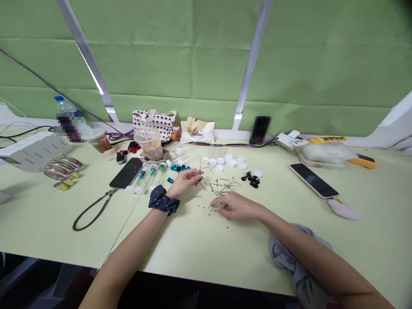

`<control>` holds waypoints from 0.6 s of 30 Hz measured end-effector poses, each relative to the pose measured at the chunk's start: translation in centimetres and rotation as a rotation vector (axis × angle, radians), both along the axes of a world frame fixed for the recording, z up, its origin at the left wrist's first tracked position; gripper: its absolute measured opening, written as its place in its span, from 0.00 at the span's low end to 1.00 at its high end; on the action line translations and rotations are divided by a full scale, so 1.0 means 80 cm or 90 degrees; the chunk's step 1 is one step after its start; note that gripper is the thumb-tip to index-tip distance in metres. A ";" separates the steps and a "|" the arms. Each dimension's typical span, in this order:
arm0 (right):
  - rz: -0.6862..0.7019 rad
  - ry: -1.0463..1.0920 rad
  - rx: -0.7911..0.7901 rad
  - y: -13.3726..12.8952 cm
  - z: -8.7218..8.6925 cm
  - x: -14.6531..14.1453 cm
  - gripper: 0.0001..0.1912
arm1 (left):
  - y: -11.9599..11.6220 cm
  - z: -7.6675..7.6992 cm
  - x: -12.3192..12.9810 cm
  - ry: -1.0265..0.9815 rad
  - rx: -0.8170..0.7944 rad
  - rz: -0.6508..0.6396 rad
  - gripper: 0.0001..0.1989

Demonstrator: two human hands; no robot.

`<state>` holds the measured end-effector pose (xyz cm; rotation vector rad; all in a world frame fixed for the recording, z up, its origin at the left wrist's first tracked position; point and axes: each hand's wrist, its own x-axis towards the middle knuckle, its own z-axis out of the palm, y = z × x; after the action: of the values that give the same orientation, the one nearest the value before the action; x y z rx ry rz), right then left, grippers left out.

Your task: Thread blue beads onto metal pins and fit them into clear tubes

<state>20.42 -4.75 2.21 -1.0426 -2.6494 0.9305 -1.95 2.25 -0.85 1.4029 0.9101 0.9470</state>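
Note:
My left hand (184,182) is closed in a pinch on a thin metal pin (200,164) standing upright. A small blue piece (199,180) shows at its fingertips. My right hand (237,206) is low over the table, index finger stretched out and thumb apart from it, the other fingers curled. Near its fingertips lie several tiny dark beads (208,207) and a short thin pin. Beyond it is a loose pile of thin metal pins (222,187). Black knob-like pieces (252,179), blue pieces (180,168) and white round caps (231,160) lie around the pile.
Clear tubes with green and blue contents (151,173) lie left of my left hand, near a phone (126,173) with a strap. An iced drink cup (150,146) stands behind them. At the right are another phone (313,180) and a plastic container (323,153). Grey cloth (289,251) lies under my right forearm.

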 end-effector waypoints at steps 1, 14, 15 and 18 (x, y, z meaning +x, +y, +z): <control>0.001 -0.004 0.025 -0.002 0.000 -0.001 0.19 | 0.000 0.000 0.000 0.002 0.001 -0.001 0.21; 0.044 -0.009 0.113 -0.007 -0.004 -0.004 0.17 | 0.000 0.002 0.001 0.003 -0.002 0.000 0.23; 0.042 -0.006 0.112 -0.007 -0.005 -0.005 0.18 | 0.000 0.001 0.000 0.004 0.000 -0.001 0.24; 0.030 0.002 0.109 -0.007 -0.008 -0.005 0.18 | 0.000 0.001 0.000 0.005 0.005 -0.005 0.23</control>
<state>20.02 -5.31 1.57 -0.9428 -2.7058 0.6966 -1.95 2.28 -0.81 1.4179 0.9068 0.9400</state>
